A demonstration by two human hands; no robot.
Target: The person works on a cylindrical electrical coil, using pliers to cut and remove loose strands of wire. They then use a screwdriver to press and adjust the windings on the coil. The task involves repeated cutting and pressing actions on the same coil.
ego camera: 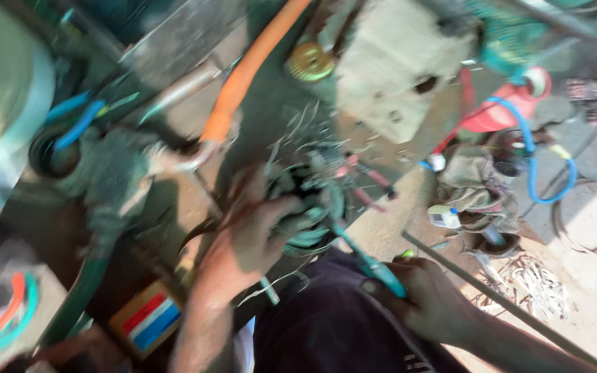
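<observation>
Here the left hand [253, 238] wraps its fingers [291, 224] around a round, dark green metal part with loose wire strands [312, 200], gripping it from the side; the part sits right at the fingertips, though motion blur hides its finer shape. The right hand [430, 297] is closed in a fist around the teal plastic handle of a slim tool [371, 262], whose shaft runs up from the knuckles to the green part. Just beyond the left fingers, thin pale wire offcuts [298, 124] lie scattered on the grimy work surface [381, 228]. Further past them an orange rubber hose [243, 76] slants upward, near a brass-coloured ribbed disc [310, 62]. Well off to the outside of the right fingers lie a crumpled dirty cloth [468, 179] and a looping blue cable [540, 166]. Below the left wrist sits a small box with red, white and blue stripes [148, 323].
</observation>
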